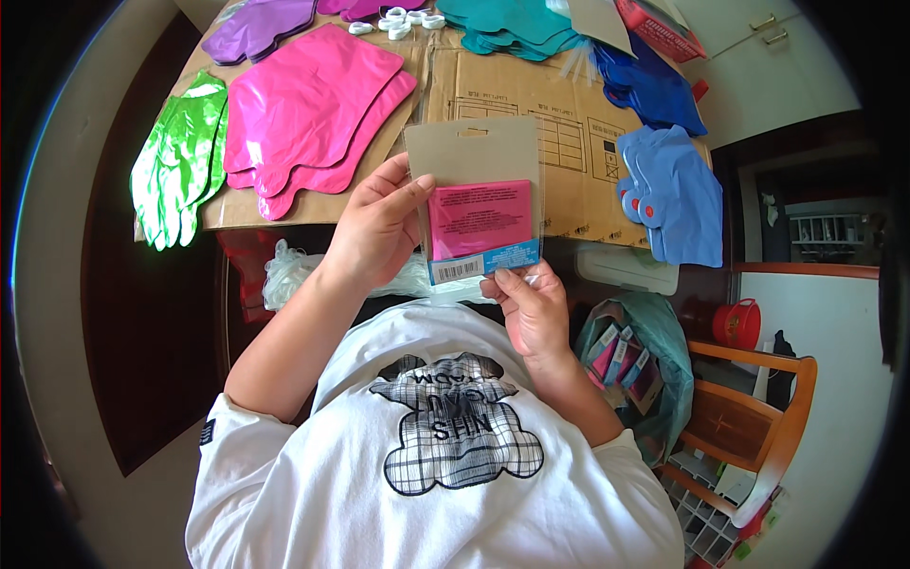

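Note:
Between my two hands is a flat clear packet (482,220) with a hang hole at its top. Through it show a grey-beige card, a folded pink piece and a blue label strip with a barcode. My left hand (384,223) pinches its left edge, thumb on the front. At the lower right corner, my right hand (528,305) has its thumb on the front and the other fingers partly hidden behind. The packet is upright, facing me, in front of the table's near edge.
On the cardboard-covered table (455,90) lie pink (308,104), green (180,161), purple (256,28), teal (512,27) and blue (671,194) flat foil pieces, plus white ribbon rolls (398,23). A bag (654,332) of similar packets sits at right beside a wooden chair (758,417).

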`<state>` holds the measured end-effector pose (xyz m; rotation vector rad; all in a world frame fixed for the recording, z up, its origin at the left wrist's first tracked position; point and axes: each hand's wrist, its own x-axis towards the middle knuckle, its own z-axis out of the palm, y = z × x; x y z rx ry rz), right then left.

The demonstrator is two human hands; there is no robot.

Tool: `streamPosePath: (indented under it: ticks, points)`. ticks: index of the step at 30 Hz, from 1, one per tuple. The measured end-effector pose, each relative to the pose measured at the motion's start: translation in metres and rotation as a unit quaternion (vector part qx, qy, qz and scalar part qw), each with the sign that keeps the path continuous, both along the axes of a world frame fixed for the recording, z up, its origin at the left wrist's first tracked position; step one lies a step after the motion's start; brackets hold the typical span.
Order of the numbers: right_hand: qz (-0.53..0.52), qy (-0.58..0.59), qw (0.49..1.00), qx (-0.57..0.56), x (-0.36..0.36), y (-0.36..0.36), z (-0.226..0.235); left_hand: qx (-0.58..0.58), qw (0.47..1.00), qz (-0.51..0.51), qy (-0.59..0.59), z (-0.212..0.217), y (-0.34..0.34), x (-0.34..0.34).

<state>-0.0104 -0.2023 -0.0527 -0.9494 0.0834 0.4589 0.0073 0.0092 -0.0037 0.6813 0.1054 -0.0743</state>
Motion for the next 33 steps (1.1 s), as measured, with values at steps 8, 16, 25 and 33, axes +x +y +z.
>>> streamPosePath:
  ticks: [8, 16, 25, 33]
  points:
    - [0.033, 0.055, 0.998, -0.024, 0.005, -0.003, -0.003, 0.091, 0.995, -0.041, -0.017, -0.008, -0.008, -0.011]
    - [0.110, 0.063, 0.992, 0.026, 0.007, -0.012, 0.013, 0.178, 0.980, -0.065, 0.060, -0.014, -0.006, -0.036]
    - [0.085, -0.002, 0.992, -0.097, 0.012, -0.021, 0.008, 0.090, 0.992, -0.044, 0.082, -0.022, -0.015, -0.060]
    - [0.123, -0.022, 0.991, -0.050, 0.025, -0.024, 0.017, 0.169, 0.980, -0.049, 0.095, -0.025, -0.011, -0.058]
